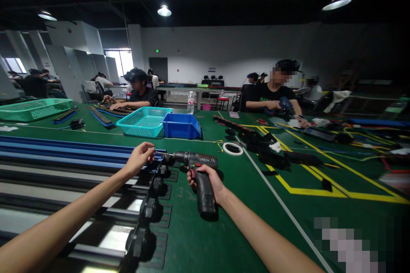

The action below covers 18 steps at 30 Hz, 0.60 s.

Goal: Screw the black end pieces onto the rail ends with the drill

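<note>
My right hand (214,182) is wrapped round the handle of a black cordless drill (205,192), forefinger by its red trigger. The drill points left, and a thin bit (165,153) sticks out of its chuck. At the tip of that bit, the fingers of my left hand (141,158) are pinched together; whatever is between them is too small to make out. Below my left hand lie long blue and grey rails (80,153) side by side. Black end fittings (150,209) with knobs and flat slotted tabs line their right ends, just under and left of the drill.
A turquoise basket (141,123) and a blue bin (182,126) stand beyond my hands, with a water bottle (191,103) behind. A roll of white tape (232,149) lies to the right, near dark strips and cables. Across the green table, a co-worker (272,94) holds another drill.
</note>
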Tool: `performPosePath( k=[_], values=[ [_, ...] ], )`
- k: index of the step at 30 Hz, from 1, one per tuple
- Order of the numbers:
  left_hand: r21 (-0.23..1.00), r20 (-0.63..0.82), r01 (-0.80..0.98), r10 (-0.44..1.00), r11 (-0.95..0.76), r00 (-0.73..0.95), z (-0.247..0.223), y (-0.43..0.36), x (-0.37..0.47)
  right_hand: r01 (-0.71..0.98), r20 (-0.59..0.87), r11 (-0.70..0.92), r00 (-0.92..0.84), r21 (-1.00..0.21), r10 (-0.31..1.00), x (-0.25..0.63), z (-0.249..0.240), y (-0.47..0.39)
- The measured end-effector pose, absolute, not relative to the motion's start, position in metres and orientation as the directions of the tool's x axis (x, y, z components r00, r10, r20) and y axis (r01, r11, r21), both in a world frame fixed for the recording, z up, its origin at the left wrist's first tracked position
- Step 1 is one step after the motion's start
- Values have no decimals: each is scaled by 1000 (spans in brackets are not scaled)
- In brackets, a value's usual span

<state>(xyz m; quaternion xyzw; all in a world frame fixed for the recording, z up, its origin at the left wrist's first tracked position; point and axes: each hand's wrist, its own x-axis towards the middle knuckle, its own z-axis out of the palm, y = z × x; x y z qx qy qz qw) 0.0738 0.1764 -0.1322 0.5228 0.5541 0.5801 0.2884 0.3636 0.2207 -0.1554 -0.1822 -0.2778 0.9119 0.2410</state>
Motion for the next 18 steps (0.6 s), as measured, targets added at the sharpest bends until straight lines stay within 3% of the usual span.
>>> performPosePath(
  k=[18],
  values=[
    [956, 238, 234, 933, -177, -270, -131, 177, 74, -315, -211, -746, -831, -586, 516, 366, -155, 222]
  ],
)
